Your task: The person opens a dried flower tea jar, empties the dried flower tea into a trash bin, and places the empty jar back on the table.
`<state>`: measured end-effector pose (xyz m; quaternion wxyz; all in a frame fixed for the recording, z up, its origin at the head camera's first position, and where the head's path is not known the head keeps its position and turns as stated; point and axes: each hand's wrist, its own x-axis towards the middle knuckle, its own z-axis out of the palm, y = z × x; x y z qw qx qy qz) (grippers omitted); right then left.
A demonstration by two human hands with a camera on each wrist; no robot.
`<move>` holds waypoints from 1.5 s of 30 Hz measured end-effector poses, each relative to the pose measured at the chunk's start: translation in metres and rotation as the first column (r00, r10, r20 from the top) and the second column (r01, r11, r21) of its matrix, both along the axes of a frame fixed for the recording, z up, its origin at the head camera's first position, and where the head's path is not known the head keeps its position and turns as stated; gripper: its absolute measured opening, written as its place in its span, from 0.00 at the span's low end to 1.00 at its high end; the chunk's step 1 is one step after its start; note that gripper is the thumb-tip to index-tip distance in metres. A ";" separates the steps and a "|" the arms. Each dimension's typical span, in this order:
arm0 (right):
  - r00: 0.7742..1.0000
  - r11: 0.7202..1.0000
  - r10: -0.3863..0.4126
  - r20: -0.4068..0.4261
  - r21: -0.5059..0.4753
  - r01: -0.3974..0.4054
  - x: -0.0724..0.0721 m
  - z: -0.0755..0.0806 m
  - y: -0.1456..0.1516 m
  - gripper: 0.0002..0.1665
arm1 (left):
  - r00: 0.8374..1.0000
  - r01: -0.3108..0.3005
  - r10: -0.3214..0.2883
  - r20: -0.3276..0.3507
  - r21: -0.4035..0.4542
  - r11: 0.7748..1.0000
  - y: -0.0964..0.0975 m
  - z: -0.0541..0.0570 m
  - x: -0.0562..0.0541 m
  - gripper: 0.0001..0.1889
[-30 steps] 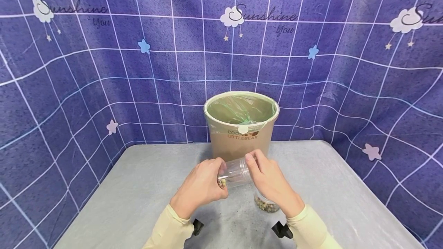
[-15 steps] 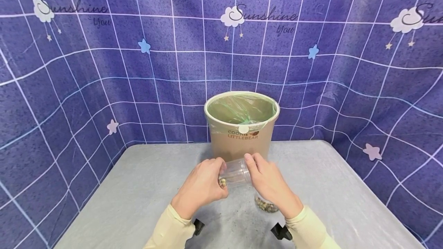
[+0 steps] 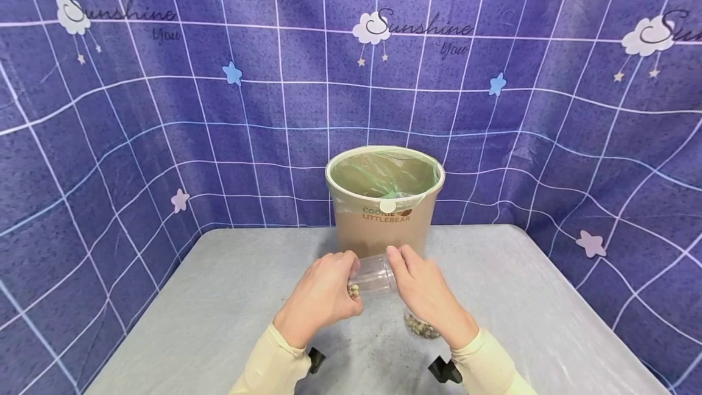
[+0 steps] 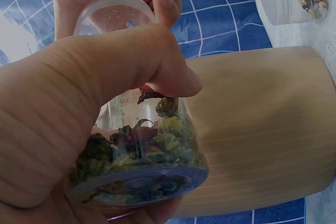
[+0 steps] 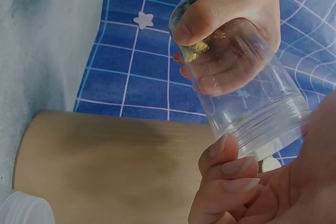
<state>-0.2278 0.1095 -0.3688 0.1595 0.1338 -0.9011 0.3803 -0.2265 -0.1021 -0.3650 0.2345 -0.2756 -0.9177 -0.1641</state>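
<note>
A clear plastic jar (image 3: 374, 276) lies tilted on its side in the air between both hands, in front of the bin. Dried flowers (image 4: 157, 150) in green, yellow and dark red gather at its base. My left hand (image 3: 320, 291) grips that base end, thumb across the wall. At the threaded end, my right hand (image 3: 425, 285) holds the clear lid (image 5: 273, 140) with curled fingers and thumb. Part of the lid is hidden by the right palm. A second jar (image 3: 421, 326) with dried flowers stands on the table, partly behind the right wrist.
A beige bin (image 3: 384, 230) lined with a green-tinted bag stands at the back of the grey table (image 3: 241, 297). Blue gridded cloth (image 3: 274, 108) hangs around the back and sides. Small dark crumbs lie on the table below the hands.
My right hand has shifted slightly left at the lid end. My left hand keeps its hold on the base, and the second jar stays put.
</note>
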 end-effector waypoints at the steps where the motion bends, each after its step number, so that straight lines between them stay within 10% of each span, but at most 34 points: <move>1: 1.000 1.000 0.000 0.002 0.000 0.000 0.000 0.000 0.000 0.28 | 1.000 0.000 0.000 0.000 -0.001 1.000 0.000 0.000 0.000 0.22; 45: 0.971 0.971 0.238 0.012 0.030 -0.239 0.000 0.007 0.015 0.17 | 1.000 -0.001 0.001 0.008 0.015 1.000 -0.005 0.002 0.000 0.23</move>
